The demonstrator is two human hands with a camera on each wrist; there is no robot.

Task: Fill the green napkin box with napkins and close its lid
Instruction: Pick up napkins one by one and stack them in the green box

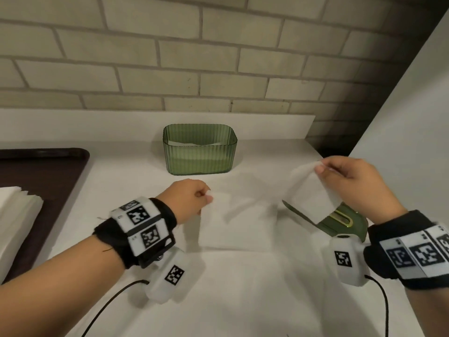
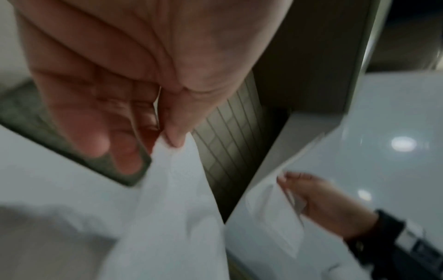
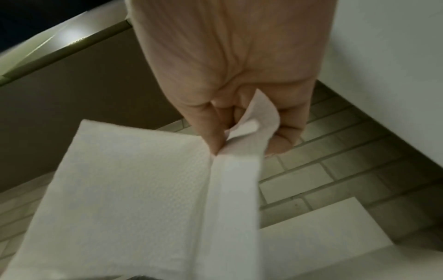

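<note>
The green ribbed napkin box (image 1: 200, 152) stands open at the back of the white counter, with a few white napkins low inside. Its green lid (image 1: 340, 222) lies flat to the front right, partly hidden. My left hand (image 1: 206, 197) pinches the corner of a white napkin (image 1: 238, 220) hanging in front of the box; the left wrist view shows thumb and fingers (image 2: 172, 140) closed on that napkin (image 2: 177, 208). My right hand (image 1: 320, 166) pinches a second napkin (image 1: 311, 193) above the lid. In the right wrist view this napkin (image 3: 131, 189) hangs partly unfolded.
A dark brown tray (image 1: 48, 171) at the left holds a stack of white napkins (image 1: 17, 215). A brick wall rises behind the counter and a white panel (image 1: 401, 117) stands at the right. Black cables run from both wrist units.
</note>
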